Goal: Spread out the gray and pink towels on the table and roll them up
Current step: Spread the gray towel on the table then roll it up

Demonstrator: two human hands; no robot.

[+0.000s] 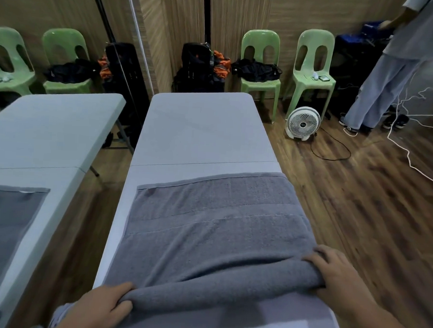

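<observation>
A gray towel lies spread lengthwise on the near half of the long white table. Its near end is curled into a thick roll that runs across the table's width. My left hand grips the roll's left end with the fingers tucked under the fold. At the roll's right end my right hand is closed over the top of it. No pink towel is in view.
A mirror on the left repeats the table and towel. Green plastic chairs with bags stand along the far wall. A white floor fan and loose cables lie right of the table. A person stands at the back right.
</observation>
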